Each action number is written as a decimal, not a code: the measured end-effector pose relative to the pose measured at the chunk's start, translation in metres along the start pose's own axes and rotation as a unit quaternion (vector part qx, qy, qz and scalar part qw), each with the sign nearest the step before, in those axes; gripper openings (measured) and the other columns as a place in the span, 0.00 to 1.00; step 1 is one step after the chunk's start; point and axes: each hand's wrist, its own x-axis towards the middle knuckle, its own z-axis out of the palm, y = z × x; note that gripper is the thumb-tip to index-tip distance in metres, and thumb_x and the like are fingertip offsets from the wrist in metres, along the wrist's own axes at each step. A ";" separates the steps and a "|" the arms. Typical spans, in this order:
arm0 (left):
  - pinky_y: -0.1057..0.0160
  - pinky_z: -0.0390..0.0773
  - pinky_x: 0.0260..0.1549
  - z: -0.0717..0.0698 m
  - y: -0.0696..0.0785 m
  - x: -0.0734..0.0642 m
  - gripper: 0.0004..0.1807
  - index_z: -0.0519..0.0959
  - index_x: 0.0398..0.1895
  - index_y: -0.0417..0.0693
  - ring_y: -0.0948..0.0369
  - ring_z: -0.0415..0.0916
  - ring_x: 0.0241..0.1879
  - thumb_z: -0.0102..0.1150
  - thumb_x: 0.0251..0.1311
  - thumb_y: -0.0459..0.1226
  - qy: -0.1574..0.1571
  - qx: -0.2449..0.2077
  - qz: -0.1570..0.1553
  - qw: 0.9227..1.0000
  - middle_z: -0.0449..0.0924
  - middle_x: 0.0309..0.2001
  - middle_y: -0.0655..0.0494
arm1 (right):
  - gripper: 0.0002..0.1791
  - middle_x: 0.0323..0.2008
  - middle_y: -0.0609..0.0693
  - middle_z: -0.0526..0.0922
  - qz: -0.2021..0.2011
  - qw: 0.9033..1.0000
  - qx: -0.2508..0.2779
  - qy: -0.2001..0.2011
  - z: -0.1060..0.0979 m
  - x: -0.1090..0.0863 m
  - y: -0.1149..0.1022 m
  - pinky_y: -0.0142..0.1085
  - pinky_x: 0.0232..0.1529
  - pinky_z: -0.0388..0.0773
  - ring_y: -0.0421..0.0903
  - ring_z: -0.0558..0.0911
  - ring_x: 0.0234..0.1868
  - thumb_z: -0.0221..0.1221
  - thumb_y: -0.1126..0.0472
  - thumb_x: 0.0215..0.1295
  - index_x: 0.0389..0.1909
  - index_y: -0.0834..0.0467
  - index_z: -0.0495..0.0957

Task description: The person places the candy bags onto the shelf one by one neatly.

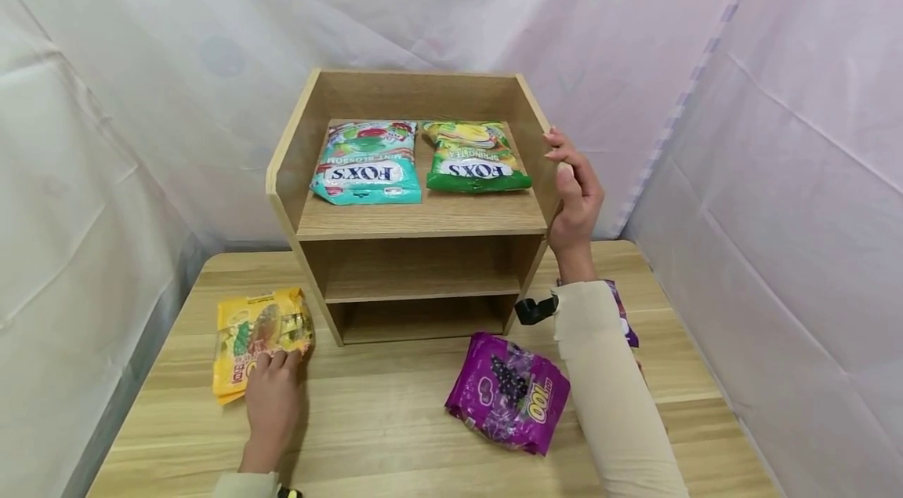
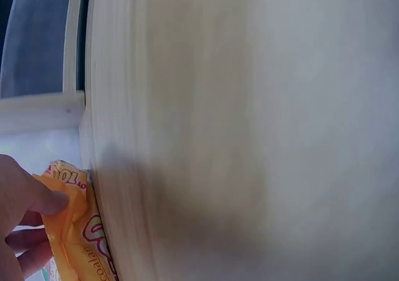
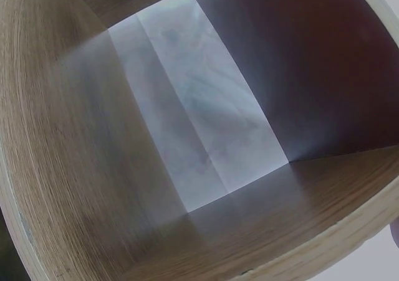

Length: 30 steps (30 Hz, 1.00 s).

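My left hand [image 1: 272,396] pinches the near edge of a yellow candy bag [image 1: 243,329] lying on the table left of the wooden shelf. In the left wrist view, the thumb presses on one face of that bag [image 2: 78,237], with fingers behind it. My right hand [image 1: 577,196] rests against the outside of the shelf's right side panel [image 1: 531,145], fingertips at the panel's edge and the thumb pointing up. The shelf [image 1: 423,225] stands upright. On its top board lie a teal Fox's candy bag [image 1: 370,157] and a green-and-yellow Fox's candy bag [image 1: 474,157].
A purple grape candy bag [image 1: 508,392] lies on the table [image 1: 374,419] at the shelf's front right. Another purple bag [image 1: 624,318] is partly hidden behind my right forearm. White cloth walls [image 1: 451,4] enclose the back and sides. The right wrist view shows the shelf's wooden interior [image 3: 75,144].
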 end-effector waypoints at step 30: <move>0.54 0.67 0.16 -0.020 0.068 -0.026 0.07 0.82 0.29 0.32 0.47 0.67 0.24 0.63 0.43 0.24 -0.044 0.006 0.016 0.999 0.74 0.26 0.42 | 0.20 0.48 0.70 0.78 0.011 1.000 0.004 0.004 -0.002 0.000 0.000 0.52 0.67 0.56 0.66 0.69 0.60 0.50 0.61 0.64 0.36 0.81 0.70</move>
